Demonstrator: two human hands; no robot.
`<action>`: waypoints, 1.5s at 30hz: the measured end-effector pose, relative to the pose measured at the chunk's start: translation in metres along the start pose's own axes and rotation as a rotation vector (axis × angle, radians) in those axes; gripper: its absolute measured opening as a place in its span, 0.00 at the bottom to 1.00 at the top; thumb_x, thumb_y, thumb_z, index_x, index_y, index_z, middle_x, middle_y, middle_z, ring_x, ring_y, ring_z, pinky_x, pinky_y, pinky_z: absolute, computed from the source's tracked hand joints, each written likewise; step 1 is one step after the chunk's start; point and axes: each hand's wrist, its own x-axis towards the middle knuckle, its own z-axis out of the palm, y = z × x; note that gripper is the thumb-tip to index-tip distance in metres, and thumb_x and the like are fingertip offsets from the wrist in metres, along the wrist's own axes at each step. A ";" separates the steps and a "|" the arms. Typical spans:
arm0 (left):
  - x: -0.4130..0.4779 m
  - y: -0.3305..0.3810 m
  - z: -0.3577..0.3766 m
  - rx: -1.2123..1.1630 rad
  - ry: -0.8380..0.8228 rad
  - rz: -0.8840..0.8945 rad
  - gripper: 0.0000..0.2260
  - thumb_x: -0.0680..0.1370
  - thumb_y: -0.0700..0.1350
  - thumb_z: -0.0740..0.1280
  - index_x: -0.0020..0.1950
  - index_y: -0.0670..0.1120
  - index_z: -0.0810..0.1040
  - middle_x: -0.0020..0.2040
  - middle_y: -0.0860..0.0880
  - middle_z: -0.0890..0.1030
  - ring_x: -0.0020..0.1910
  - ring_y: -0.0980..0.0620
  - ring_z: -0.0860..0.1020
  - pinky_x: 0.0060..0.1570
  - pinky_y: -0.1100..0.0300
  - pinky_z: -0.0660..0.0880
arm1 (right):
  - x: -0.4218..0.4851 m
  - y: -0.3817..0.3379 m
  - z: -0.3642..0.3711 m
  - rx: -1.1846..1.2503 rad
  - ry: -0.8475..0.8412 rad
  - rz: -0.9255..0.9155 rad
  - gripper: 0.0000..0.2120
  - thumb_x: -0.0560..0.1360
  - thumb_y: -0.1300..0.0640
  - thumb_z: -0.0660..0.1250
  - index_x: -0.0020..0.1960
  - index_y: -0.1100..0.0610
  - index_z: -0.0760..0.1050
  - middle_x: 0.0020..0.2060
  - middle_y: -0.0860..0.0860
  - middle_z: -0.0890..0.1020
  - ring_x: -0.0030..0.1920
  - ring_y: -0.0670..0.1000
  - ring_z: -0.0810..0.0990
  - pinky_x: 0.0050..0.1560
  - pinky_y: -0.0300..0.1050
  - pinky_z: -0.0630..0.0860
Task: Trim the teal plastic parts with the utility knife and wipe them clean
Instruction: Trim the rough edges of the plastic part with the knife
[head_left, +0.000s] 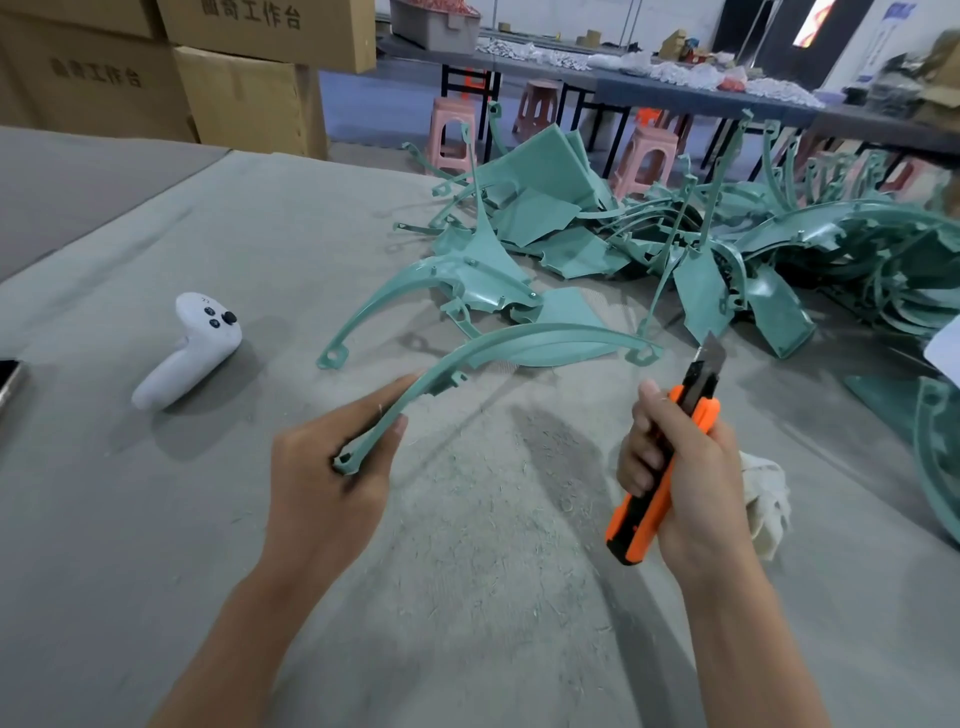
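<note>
Part: teal curved strip (519, 340), held up off the bench (156, 519), over its middle and straight ahead of you.
Long axis: an arc from the near-left end up and away to the far right. The bowed side is uppermost.
Pointing: the far end, with its small lug, points toward the right edge of the bench. The near end, also lugged, sits in your left hand.
Left hand (332, 467): clamped on the near end, thumb on top and fingers curled beneath.
Right hand (691, 478): wrapped round the knife (696, 400), thumb up along the handle.
Blade (712, 353): extended, tilted up and away from you, just beside the strip's far end and not touching it.
Key relation: the free span lies to the left of the blade, between your hands. The right hand is nearer the far lug, the left holds the other end. Trimming will likely mean bringing the blade leftward onto an edge.
Cloth (763, 504): white, bunched behind your right palm. Held or lying on the bench: cannot tell.
Shavings (493, 493): scattered on the bench beneath your hands.
Pile (649, 234): more teal parts, toward the far right corner.
Controller (192, 348): white, near the left edge.
</note>
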 end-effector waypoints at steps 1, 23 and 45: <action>0.000 -0.002 0.000 -0.025 0.009 -0.028 0.18 0.75 0.38 0.67 0.59 0.59 0.77 0.30 0.62 0.73 0.25 0.63 0.64 0.27 0.75 0.60 | -0.001 0.000 0.001 -0.062 0.016 -0.011 0.18 0.79 0.55 0.67 0.31 0.53 0.71 0.24 0.49 0.67 0.23 0.47 0.63 0.23 0.38 0.61; 0.010 0.001 -0.005 -0.720 0.029 -0.843 0.10 0.62 0.39 0.75 0.42 0.45 0.86 0.46 0.44 0.86 0.43 0.47 0.85 0.39 0.56 0.81 | -0.005 0.013 0.013 -0.466 -0.039 -0.150 0.09 0.75 0.67 0.68 0.46 0.54 0.82 0.39 0.51 0.86 0.27 0.39 0.76 0.32 0.30 0.69; -0.012 0.012 0.020 0.174 -0.561 0.215 0.49 0.64 0.60 0.78 0.78 0.50 0.58 0.78 0.55 0.58 0.78 0.54 0.51 0.76 0.50 0.49 | -0.019 0.005 0.026 -0.212 0.047 -0.083 0.16 0.77 0.57 0.70 0.31 0.50 0.78 0.20 0.47 0.70 0.21 0.46 0.61 0.22 0.39 0.59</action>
